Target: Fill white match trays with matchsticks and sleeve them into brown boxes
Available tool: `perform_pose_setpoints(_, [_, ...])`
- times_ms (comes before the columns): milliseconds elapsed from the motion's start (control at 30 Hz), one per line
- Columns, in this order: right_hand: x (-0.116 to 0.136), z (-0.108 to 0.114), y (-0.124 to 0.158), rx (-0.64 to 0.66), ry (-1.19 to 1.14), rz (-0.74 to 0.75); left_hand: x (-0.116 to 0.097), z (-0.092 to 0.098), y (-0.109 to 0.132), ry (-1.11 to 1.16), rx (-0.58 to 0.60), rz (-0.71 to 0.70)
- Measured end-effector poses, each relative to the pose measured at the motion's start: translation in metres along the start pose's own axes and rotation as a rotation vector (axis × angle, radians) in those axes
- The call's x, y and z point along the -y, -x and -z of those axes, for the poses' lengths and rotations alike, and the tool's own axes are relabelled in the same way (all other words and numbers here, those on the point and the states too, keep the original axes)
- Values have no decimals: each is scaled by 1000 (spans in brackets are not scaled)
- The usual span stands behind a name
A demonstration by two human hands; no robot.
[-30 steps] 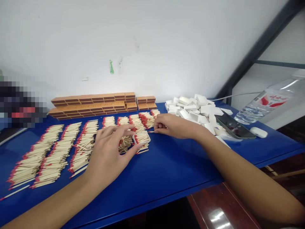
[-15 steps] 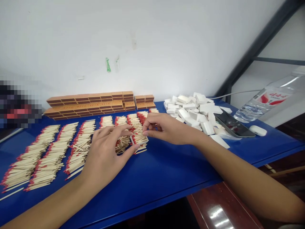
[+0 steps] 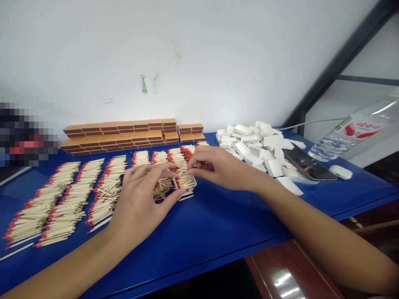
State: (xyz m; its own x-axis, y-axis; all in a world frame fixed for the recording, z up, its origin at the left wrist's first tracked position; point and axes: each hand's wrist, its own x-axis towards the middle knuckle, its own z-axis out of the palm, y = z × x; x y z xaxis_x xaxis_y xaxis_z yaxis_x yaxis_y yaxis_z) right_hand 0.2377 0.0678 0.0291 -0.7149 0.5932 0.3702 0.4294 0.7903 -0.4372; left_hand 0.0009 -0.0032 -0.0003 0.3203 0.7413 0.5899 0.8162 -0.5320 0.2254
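A small white matchbox tray (image 3: pixel 195 182) filled with red-tipped matches (image 3: pixel 185 181) sits over loose matches on the blue table. My left hand (image 3: pixel 140 189) grips it from the left, thumb at its near corner and index finger by the far corner. Above the tray's far right side, my right hand (image 3: pixel 215 167) has thumb and index finger pinched together. Whatever lies between those fingertips is hidden. Behind both hands run further rows of matches (image 3: pixel 176 158), partly covered by them.
Long match rows (image 3: pixel 67 189) cover the left of the table (image 3: pixel 218 232). Stacked brown matchboxes (image 3: pixel 124 135) line the wall. To the right lie a heap of white trays (image 3: pixel 249 143), a phone (image 3: pixel 308 162), a white case (image 3: pixel 341 171) and a water bottle (image 3: pixel 349 128).
The whole view has shifted slightly. Both hands stay at the tray in nearly the same pose, with the right fingers still pinched above it.
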Motion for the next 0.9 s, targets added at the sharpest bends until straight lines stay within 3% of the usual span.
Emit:
perform_pose_setpoints(200, [-15,12,0,-115,139,-106,1,0,0,38,-24,44])
perform_pose_setpoints(500, [-39,12,-1,103,290,-230,1,0,-2,68,-17,67])
perform_pose_setpoints(900, [-46,-1,-3,77,233,-173,1,-1,-2,74,-18,53])
